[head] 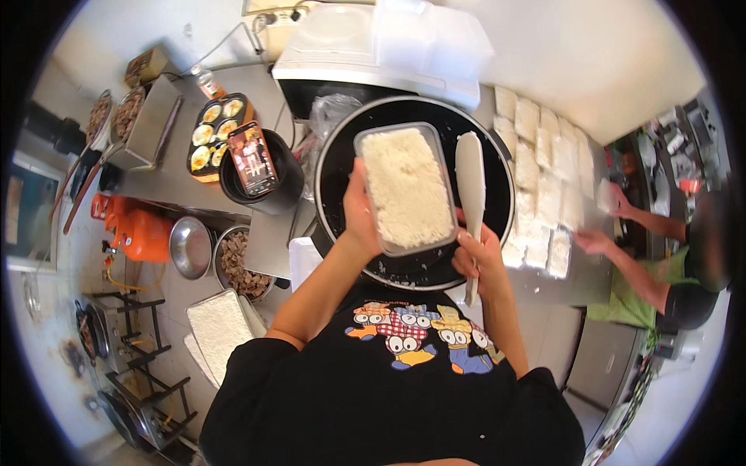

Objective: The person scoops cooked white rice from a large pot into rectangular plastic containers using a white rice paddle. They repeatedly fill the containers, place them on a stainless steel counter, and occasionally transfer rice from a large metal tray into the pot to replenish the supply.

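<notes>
In my left hand [361, 212] is a clear plastic container of white rice [408, 189], gripped by its left side and held over a large round black pot [344, 151]. My right hand [481, 253] is closed around the handle of a white rice paddle [471, 175], whose blade points away from me; its fingers are close to the container's lower right corner. A few white grains cling to the pot's dark inside. To the right, many rice-filled containers [548, 151] cover part of a steel worktop.
At the right a co-worker's hands [597, 240] reach over the worktop. A phone [252, 157] rests on a black bin [280, 180], beside a pan of eggs [202, 135]. A white box [326, 64] stands behind the pot. Orange gas cylinders [145, 233] and a pot of meat chunks [239, 262] are lower left.
</notes>
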Tool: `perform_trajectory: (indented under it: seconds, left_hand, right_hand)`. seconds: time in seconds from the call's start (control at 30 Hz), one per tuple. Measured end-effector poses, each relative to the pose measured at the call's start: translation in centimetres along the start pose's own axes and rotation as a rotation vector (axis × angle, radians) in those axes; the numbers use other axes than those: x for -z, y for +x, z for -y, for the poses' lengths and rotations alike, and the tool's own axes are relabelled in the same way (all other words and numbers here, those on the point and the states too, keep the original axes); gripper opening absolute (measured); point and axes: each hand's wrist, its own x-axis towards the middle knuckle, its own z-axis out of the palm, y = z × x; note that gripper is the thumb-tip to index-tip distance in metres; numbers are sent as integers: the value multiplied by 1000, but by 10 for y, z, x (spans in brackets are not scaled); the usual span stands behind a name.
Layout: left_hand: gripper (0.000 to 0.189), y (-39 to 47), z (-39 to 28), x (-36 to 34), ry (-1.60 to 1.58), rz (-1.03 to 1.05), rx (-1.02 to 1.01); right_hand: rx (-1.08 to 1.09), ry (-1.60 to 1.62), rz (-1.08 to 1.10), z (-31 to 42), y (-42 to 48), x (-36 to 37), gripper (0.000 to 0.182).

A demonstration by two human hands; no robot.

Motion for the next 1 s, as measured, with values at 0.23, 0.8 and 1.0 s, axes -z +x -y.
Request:
perform_trajectory:
  seconds: [0.23, 0.8, 1.0]
  left_hand:
    - [59, -8, -5, -13, 637, -157, -51]
    - [39, -52, 50, -191, 299, 1175, -609]
    - [35, -70, 56, -199, 176, 970, -112]
  right_hand:
    - [43, 190, 99, -9, 3, 5, 47]
    - [-88, 637, 49, -15, 1, 27, 39]
    - [-70, 547, 107, -14, 2, 18, 15]
